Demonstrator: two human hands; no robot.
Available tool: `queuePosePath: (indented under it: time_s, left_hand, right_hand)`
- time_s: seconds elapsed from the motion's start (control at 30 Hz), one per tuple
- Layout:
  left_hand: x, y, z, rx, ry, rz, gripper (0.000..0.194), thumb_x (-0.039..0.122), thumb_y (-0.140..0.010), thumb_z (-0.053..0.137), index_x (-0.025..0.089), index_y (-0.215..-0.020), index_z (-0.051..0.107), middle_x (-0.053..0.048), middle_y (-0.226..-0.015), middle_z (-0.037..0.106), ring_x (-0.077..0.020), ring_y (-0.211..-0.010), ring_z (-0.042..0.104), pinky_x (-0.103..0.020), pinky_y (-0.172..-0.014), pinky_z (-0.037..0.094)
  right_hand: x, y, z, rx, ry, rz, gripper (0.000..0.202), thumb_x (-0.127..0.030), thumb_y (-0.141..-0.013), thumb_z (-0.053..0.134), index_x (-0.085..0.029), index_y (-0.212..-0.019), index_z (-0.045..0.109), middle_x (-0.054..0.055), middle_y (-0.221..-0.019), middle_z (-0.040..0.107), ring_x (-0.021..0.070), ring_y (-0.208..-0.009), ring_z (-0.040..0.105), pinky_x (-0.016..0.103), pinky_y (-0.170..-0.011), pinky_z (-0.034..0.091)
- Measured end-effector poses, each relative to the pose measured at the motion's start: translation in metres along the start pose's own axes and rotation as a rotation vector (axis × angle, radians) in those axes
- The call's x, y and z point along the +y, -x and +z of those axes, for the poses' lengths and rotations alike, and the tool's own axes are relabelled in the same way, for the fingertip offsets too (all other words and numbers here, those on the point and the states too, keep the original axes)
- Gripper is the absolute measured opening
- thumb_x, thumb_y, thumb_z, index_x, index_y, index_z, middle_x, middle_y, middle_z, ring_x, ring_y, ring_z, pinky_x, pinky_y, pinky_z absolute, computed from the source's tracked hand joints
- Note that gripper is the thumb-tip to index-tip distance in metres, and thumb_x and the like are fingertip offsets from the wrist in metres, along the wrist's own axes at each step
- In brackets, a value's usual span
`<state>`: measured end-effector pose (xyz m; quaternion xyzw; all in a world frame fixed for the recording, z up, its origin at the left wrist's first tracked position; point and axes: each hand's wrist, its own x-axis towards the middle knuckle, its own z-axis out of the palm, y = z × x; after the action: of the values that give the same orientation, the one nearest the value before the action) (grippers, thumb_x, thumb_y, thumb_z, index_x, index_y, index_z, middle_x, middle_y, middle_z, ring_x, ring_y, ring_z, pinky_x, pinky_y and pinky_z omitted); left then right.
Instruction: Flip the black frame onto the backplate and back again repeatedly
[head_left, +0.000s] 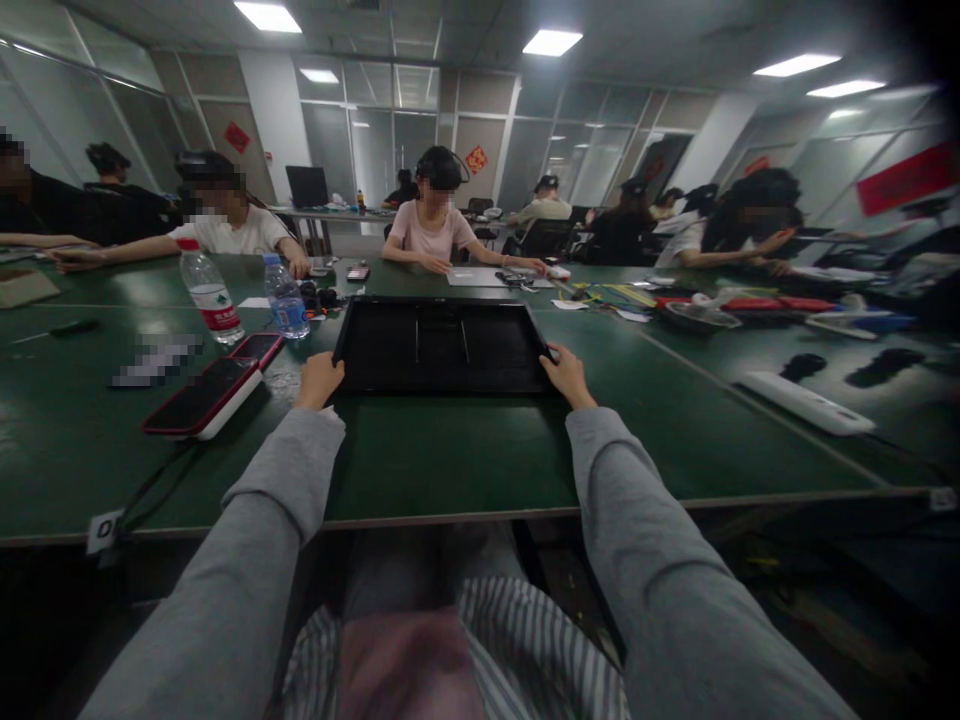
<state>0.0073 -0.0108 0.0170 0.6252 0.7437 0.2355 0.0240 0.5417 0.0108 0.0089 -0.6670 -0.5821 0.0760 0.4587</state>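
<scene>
A flat black rectangular panel with a raised rim lies on the green table before me, looking like a shallow tray. Two thin metal strips run across its inner face, with a darker part between them near the far edge. My left hand grips the panel's left side near the close corner, fingers closed on the rim. On the opposite side my right hand is wrapped round the right rim, thumb toward the inside. Some fingertips are hidden behind the edges.
Left of the panel stand a red-capped bottle and a blue-capped bottle, close to a phone on a white block. To the right lie a white power strip and red bundles. Across the table sits a person in pink.
</scene>
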Motion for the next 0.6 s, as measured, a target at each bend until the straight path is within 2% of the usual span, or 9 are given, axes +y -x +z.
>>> queuePosePath:
  time_s: [0.13,0.27,0.33,0.4,0.47,0.5,0.53,0.6]
  left_hand:
    - [-0.003,-0.002,0.0,-0.001,0.083,-0.037,0.034,0.031,-0.098,0.057,0.015,-0.117,0.079,-0.02,-0.119,0.08,-0.0368,-0.117,0.073,-0.044,-0.103,0.053]
    - [-0.005,-0.002,-0.001,0.008,0.096,-0.031,0.029,0.029,-0.094,0.059,0.019,-0.11,0.081,-0.017,-0.11,0.081,-0.0356,-0.112,0.074,-0.042,-0.099,0.055]
    - [-0.005,-0.002,0.0,0.014,0.08,-0.022,0.03,0.032,-0.096,0.058,0.017,-0.111,0.081,-0.018,-0.114,0.081,-0.0362,-0.113,0.074,-0.042,-0.1,0.055]
    - [-0.006,-0.002,0.001,0.024,0.098,-0.019,0.038,0.039,-0.101,0.055,0.015,-0.116,0.08,-0.021,-0.12,0.08,-0.0371,-0.116,0.073,-0.043,-0.101,0.054]
    - [-0.006,-0.002,0.003,0.044,0.14,-0.02,0.046,0.045,-0.105,0.051,0.013,-0.12,0.079,-0.023,-0.126,0.078,-0.0377,-0.118,0.072,-0.043,-0.102,0.053]
    - [-0.006,-0.002,0.004,0.055,0.159,-0.021,0.047,0.047,-0.106,0.049,0.014,-0.121,0.079,-0.023,-0.127,0.078,-0.0376,-0.119,0.072,-0.043,-0.102,0.053]
    - [-0.006,-0.002,0.005,0.065,0.173,-0.023,0.046,0.046,-0.106,0.049,0.014,-0.121,0.079,-0.022,-0.128,0.078,-0.0371,-0.119,0.072,-0.043,-0.102,0.052]
    - [-0.007,-0.003,0.006,0.069,0.193,-0.029,0.042,0.044,-0.105,0.051,0.016,-0.118,0.08,-0.021,-0.126,0.079,-0.0352,-0.117,0.073,-0.04,-0.1,0.052]
  right_hand:
    - [0.007,-0.002,0.006,-0.003,0.015,0.001,0.05,-0.049,-0.092,0.067,-0.017,-0.129,0.075,0.015,-0.104,0.08,0.0338,-0.105,0.075,0.057,-0.109,0.055]
    - [0.003,0.001,0.004,-0.012,0.074,-0.039,0.056,-0.043,-0.092,0.064,-0.017,-0.141,0.07,0.016,-0.115,0.077,0.0334,-0.11,0.071,0.056,-0.111,0.054]
    - [-0.003,0.001,-0.001,0.069,0.083,-0.097,0.063,-0.044,-0.095,0.062,-0.02,-0.152,0.063,0.017,-0.126,0.073,0.0331,-0.118,0.068,0.054,-0.114,0.052]
    - [-0.007,-0.001,-0.007,0.219,0.063,-0.124,0.069,-0.045,-0.1,0.054,-0.021,-0.164,0.052,0.017,-0.136,0.068,0.0315,-0.125,0.065,0.053,-0.117,0.05]
    - [-0.008,-0.004,-0.01,0.343,0.013,-0.092,0.073,-0.047,-0.103,0.048,-0.019,-0.17,0.041,0.018,-0.139,0.066,0.0303,-0.126,0.064,0.052,-0.118,0.049]
    - [-0.007,-0.006,-0.01,0.361,-0.024,-0.055,0.075,-0.049,-0.104,0.047,-0.017,-0.171,0.039,0.019,-0.138,0.066,0.0303,-0.125,0.065,0.052,-0.117,0.05]
    - [-0.004,-0.007,-0.009,0.339,-0.07,-0.01,0.078,-0.053,-0.103,0.048,-0.015,-0.171,0.038,0.019,-0.136,0.067,0.0307,-0.123,0.067,0.053,-0.117,0.051]
    - [0.001,-0.008,-0.005,0.206,-0.166,0.101,0.084,-0.061,-0.1,0.054,-0.013,-0.168,0.041,0.02,-0.131,0.071,0.0324,-0.122,0.069,0.054,-0.115,0.053]
